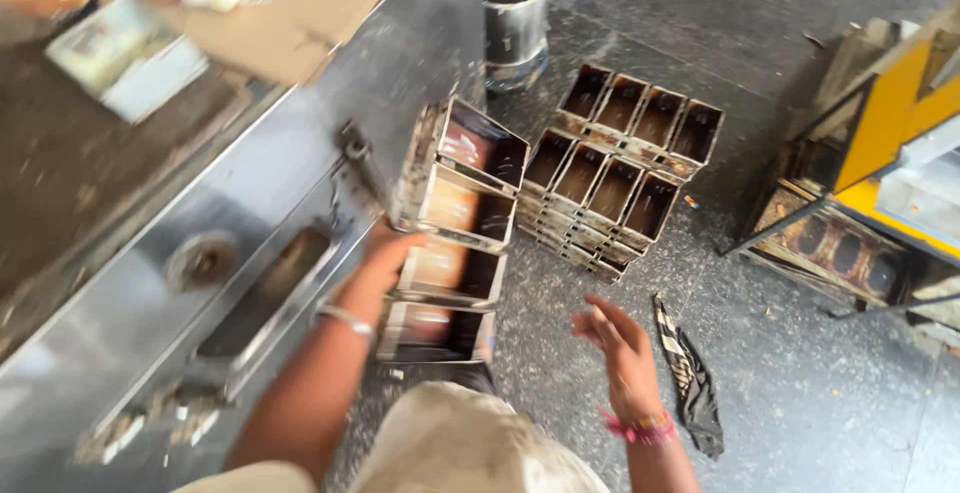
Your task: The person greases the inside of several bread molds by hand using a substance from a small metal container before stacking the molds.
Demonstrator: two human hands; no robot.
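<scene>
Head view: left hand (385, 253) on a strapped set of four loaf tins (452, 233), lifted on edge beside the steel cabinet (250, 213).
Fingers wrap the tin set's left rim, clamped on it, a metal bangle (345, 319) on that wrist; the picture is blurred here. Right hand (618, 345) hangs free over the floor, fingers spread, holding nothing, pink threads at the wrist. Just beyond, more four-tin sets (615, 168) lie stacked on the dark speckled floor (800, 393). A striped cloth (690, 378) lies near the right hand, a steel bucket (517, 18) stands farther back, and a yellow frame (890, 113) stands at right.
</scene>
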